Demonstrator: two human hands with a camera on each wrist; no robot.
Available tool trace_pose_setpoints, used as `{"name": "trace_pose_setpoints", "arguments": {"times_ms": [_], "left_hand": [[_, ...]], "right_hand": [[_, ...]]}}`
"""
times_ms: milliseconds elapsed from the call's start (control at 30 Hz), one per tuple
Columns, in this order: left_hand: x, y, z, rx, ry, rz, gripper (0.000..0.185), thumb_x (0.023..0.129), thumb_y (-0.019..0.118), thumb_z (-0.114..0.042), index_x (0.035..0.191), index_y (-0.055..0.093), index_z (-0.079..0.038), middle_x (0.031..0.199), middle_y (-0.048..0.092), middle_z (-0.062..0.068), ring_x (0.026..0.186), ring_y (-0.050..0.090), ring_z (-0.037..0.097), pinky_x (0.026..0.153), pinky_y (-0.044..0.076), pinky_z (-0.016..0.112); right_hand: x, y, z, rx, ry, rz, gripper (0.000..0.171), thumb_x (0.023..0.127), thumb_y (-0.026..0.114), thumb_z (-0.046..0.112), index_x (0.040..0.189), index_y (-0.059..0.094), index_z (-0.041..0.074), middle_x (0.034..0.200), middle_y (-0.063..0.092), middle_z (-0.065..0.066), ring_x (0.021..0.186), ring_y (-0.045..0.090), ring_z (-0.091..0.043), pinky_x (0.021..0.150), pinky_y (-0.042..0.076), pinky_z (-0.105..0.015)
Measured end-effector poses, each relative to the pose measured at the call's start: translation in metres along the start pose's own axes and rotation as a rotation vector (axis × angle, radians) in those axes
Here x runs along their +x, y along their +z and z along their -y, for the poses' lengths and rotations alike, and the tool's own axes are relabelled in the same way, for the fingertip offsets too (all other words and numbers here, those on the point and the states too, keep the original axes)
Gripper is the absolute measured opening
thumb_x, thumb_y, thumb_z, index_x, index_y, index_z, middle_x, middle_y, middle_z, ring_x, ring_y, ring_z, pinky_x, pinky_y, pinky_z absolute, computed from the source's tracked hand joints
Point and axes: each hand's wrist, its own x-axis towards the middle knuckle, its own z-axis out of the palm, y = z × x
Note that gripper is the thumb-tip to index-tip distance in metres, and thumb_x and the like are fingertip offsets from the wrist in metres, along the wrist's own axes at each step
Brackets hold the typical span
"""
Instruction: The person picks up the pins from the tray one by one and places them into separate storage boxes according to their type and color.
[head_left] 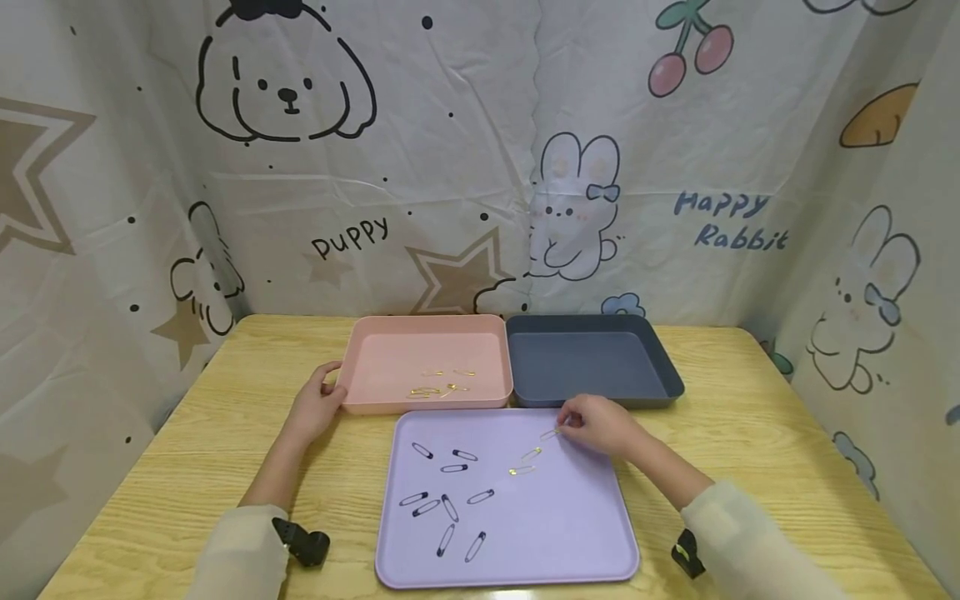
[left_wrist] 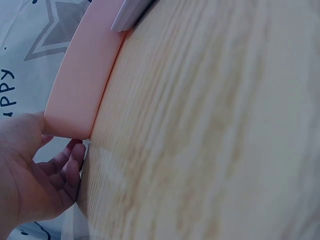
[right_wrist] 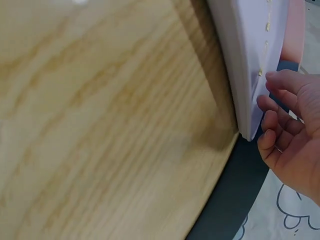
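My right hand (head_left: 596, 425) is over the upper right of a lilac tray (head_left: 555, 533), its thumb and forefinger pinching one end of a gold safety pin (head_left: 550, 433). Two more gold safety pins (head_left: 531, 454) lie just left of it. Several black safety pins (head_left: 453, 468) are scattered over the tray's left half. My left hand (head_left: 317, 406) touches the outer left wall of a pink tray (head_left: 427, 408), fingers loosely bent, as the left wrist view (left_wrist: 35, 170) also shows. Inside the pink tray lie several gold safety pins (head_left: 425, 391). Fingers partly hide the pinched pin.
A dark blue tray (head_left: 592, 327) stands against the pink tray's right side, behind the lilac tray. All sit on a wooden table (head_left: 300, 533). A printed curtain (head_left: 450, 167) hangs behind the table and along its sides.
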Motion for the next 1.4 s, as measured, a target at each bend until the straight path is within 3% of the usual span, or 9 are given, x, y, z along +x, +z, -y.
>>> {"name": "trace_pose_setpoints", "arguments": {"times_ms": [300,667,967,1200,1400], "left_hand": [[-0.001,0.0,0.0,-0.024,0.0,0.014,0.053,0.096,0.041,-0.017,0.146,0.027,-0.007,0.107,0.052,0.019,0.088,0.051,0.02,0.07,0.045,0.023],[0.0,0.001,0.001,-0.015,0.001,0.007,0.053,0.095,0.042,-0.016,0.145,0.028,-0.007,0.096,0.049,0.012,0.077,0.046,0.015,0.063,0.043,0.023],[-0.001,0.002,0.0,-0.011,-0.007,0.009,0.053,0.095,0.041,-0.016,0.145,0.027,-0.007,0.102,0.05,0.016,0.084,0.049,0.018,0.067,0.044,0.023],[0.0,0.001,-0.002,0.003,0.001,0.004,0.053,0.095,0.041,-0.017,0.145,0.028,-0.006,0.097,0.048,0.013,0.081,0.047,0.017,0.066,0.043,0.024],[0.0,0.001,-0.001,0.01,-0.007,-0.004,0.052,0.095,0.042,-0.017,0.145,0.029,-0.008,0.102,0.051,0.016,0.086,0.049,0.02,0.068,0.043,0.023]], "right_hand": [[-0.003,0.004,0.006,-0.093,-0.005,0.014,0.014,0.084,0.066,0.021,0.095,0.07,0.014,0.073,0.058,0.007,0.065,0.047,-0.007,0.06,0.04,-0.025],[-0.003,0.007,0.005,-0.061,-0.017,0.004,0.005,0.082,0.069,0.02,0.082,0.067,0.015,0.069,0.058,0.009,0.063,0.048,-0.004,0.06,0.041,-0.023],[-0.003,0.004,0.001,0.067,0.001,-0.005,0.003,0.08,0.064,0.014,0.076,0.063,0.013,0.064,0.053,0.007,0.059,0.045,-0.006,0.056,0.038,-0.021],[-0.003,-0.015,0.004,0.23,0.053,0.009,0.005,0.081,0.063,0.013,0.081,0.063,0.008,0.07,0.056,0.001,0.061,0.048,-0.009,0.055,0.041,-0.023],[0.007,-0.031,0.01,0.262,0.055,-0.006,0.007,0.084,0.062,0.013,0.083,0.064,0.006,0.073,0.061,-0.001,0.065,0.051,-0.011,0.059,0.043,-0.024]]}}
